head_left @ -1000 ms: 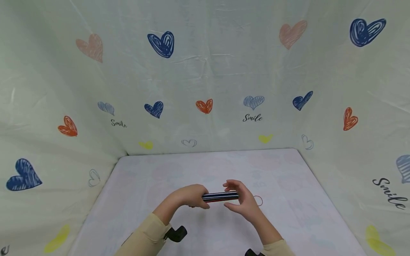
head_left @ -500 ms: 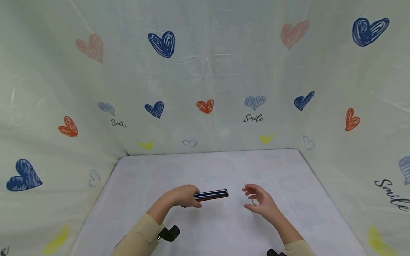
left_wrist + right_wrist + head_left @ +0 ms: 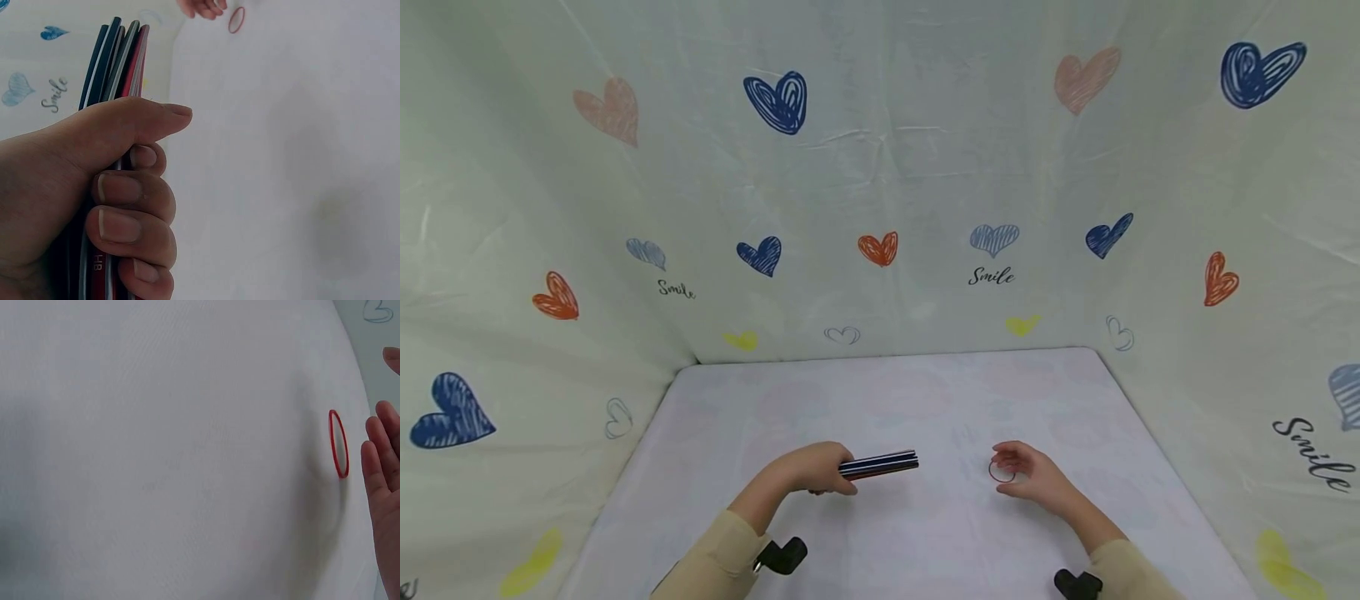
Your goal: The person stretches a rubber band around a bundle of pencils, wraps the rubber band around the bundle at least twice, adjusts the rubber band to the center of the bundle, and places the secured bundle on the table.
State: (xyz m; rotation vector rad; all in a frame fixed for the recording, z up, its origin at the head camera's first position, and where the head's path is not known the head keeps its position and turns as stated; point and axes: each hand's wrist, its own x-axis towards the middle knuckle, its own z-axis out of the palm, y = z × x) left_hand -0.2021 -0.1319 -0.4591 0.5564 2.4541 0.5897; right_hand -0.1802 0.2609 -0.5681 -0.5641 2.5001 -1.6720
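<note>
My left hand (image 3: 820, 468) grips a bundle of pencils (image 3: 883, 464), dark blue with pale stripes and some red ones among them. In the left wrist view its fingers (image 3: 128, 225) curl round the shafts, and "HB" shows on a red one. The pencils slant to the right above the table, their near ends hidden by the hand. My right hand (image 3: 1037, 479) hovers to the right with fingers and thumb apart, nothing gripped. A thin red rubber band (image 3: 332, 437) lies on the tabletop close by its fingertips, overlapping the gap between fingers and thumb in the head view.
The white table (image 3: 775, 400) has rounded far corners. A pale curtain (image 3: 910, 167) printed with hearts and "Smile" hangs behind it and on both sides. A black wrist camera (image 3: 784, 556) sits on the left sleeve, another (image 3: 1077, 583) on the right.
My right hand has come off the pencils' far end and moved right to beside the rubber band. My left hand has drawn left with the bundle still gripped. The rubber band stays in place.
</note>
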